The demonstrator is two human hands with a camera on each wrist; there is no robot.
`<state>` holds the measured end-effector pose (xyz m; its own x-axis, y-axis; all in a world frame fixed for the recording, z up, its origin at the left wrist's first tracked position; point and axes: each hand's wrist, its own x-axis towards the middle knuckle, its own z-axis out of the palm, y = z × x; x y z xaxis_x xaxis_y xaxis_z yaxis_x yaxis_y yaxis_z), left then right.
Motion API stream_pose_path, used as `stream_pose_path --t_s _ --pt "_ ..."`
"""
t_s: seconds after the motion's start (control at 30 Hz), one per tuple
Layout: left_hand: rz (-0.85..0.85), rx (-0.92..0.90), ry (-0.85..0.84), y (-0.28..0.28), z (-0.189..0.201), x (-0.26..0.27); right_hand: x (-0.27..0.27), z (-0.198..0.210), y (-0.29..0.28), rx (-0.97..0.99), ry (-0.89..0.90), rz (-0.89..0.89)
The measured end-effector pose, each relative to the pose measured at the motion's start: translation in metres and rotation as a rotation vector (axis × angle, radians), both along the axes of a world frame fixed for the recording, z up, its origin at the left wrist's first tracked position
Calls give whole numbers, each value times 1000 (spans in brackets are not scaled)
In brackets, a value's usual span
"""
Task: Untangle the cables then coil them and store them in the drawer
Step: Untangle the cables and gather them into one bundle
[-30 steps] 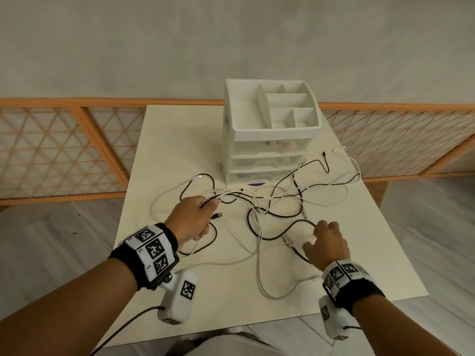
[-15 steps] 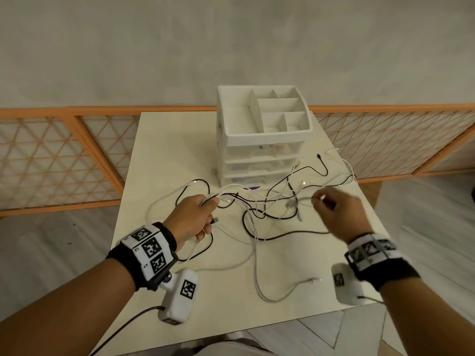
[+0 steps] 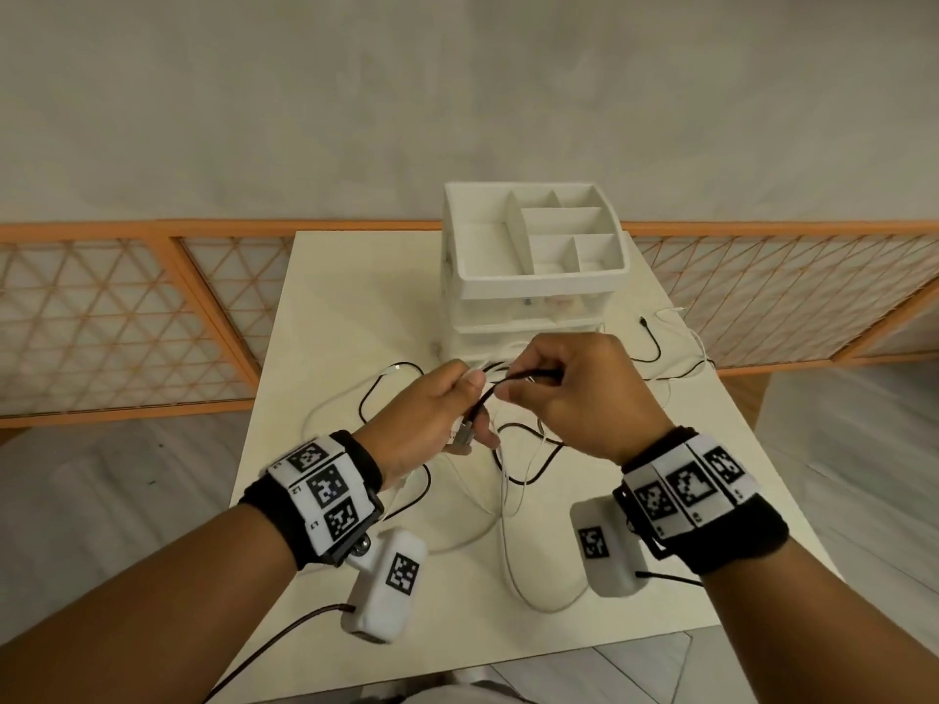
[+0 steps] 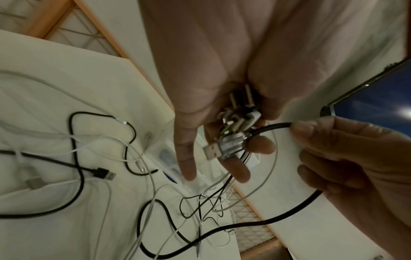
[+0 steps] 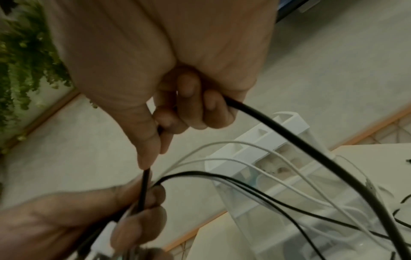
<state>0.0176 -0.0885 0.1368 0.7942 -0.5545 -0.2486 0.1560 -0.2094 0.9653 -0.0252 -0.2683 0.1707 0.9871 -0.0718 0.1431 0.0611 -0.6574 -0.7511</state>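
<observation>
Both hands are raised above the table, in front of the white drawer unit. My left hand grips a bundle of cable ends, black and white, with USB plugs sticking out of the fist. My right hand pinches a thick black cable between thumb and fingers, right beside the left hand. That black cable loops down from the right hand to the table. The remaining black and white cables hang tangled under the hands and trail over the table.
The white drawer unit has an open compartment tray on top and its drawers look closed. The cream table stands against an orange lattice railing. More cable ends lie right of the unit. A dark screen shows in the left wrist view.
My right hand has come left from the table's right side and now pinches the black cable next to my left hand. Both hands have lifted the cables off the table.
</observation>
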Motion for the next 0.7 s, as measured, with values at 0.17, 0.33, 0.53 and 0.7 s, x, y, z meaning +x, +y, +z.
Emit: stream_pose_path --t_s 0.17,0.33,0.53,0.7 --pt "42 -31 7 7 2 5 6 -14 -17 145 -13 -116" --pt "270 -231 13 20 23 22 -4 -98 -67 -276 442 -236" --pt "288 -37 -19 17 17 29 16 -85 -65 -150 243 -283" --pt "358 22 14 16 -1 27 35 32 -71 101 -495 -417"
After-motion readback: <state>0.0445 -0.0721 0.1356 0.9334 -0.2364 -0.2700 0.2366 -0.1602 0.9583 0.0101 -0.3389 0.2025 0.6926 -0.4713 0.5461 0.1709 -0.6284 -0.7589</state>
